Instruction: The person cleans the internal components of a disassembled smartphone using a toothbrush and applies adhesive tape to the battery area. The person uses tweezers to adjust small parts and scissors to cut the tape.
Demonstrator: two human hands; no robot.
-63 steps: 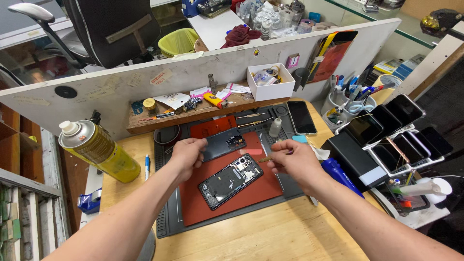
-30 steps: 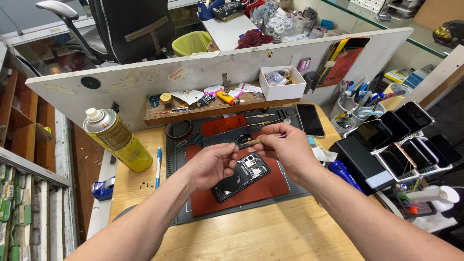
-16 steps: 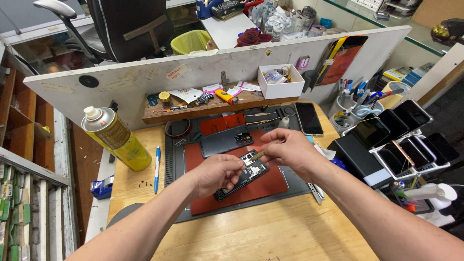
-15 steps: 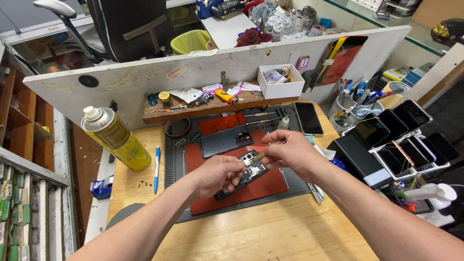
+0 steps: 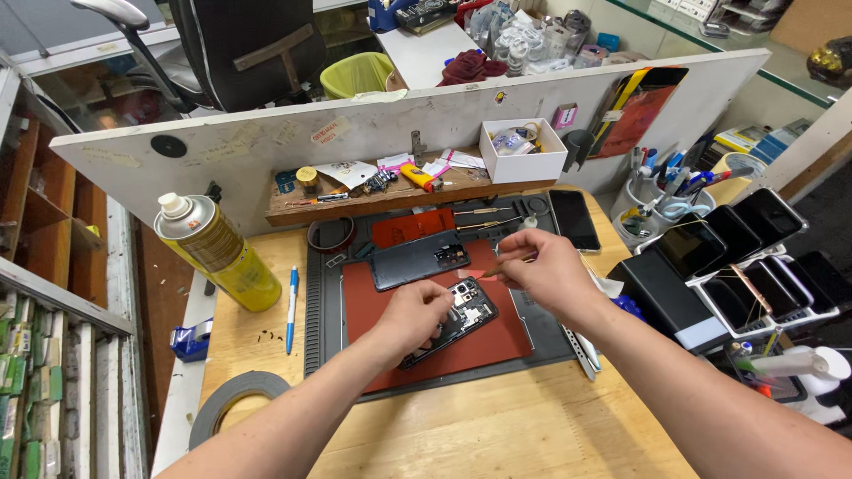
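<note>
An opened phone (image 5: 461, 319) with its insides showing lies on the red mat (image 5: 497, 341). My left hand (image 5: 410, 316) rests on the phone's lower half and steadies it. My right hand (image 5: 543, 266) pinches a thin metal tool (image 5: 497, 269) whose tip points down at the phone's upper end. The phone's dark back cover (image 5: 417, 259) lies just behind it on the mat.
A yellow spray can (image 5: 217, 253) and a blue pen (image 5: 291, 309) stand left of the mat, a tape roll (image 5: 232, 401) near the front left. Several phones in a rack (image 5: 754, 257) sit at the right. A wooden shelf (image 5: 355, 197) with small parts runs along the white partition.
My hands came down from mid-air to the phone. The left hand settled on the phone and the right hand brought the thin tool toward its upper end.
</note>
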